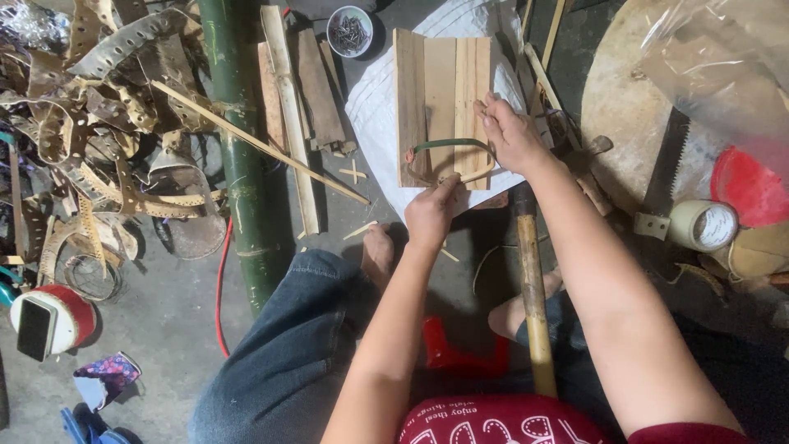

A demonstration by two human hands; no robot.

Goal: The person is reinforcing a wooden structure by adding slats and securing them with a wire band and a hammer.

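Note:
A board of joined wooden planks (pixel 440 78) lies on a white sack (pixel 374 115) on the floor. A thin green strip (pixel 450 145) is bent into a loop over the board's near end. My left hand (pixel 429 215) pinches the loop's near end at the board's lower edge. My right hand (pixel 509 136) presses down on the board's right side, fingers over the loop's far right part. A bamboo stick (pixel 532 296) lies between my legs.
A thick green bamboo pole (pixel 240 148) and wooden slats (pixel 292 115) lie left of the board. A bowl of nails (pixel 350 31) sits behind. Perforated scrap strips (pixel 99 123) pile at the left. A saw (pixel 667 164), tape roll (pixel 703 224) and round block (pixel 625 99) are right.

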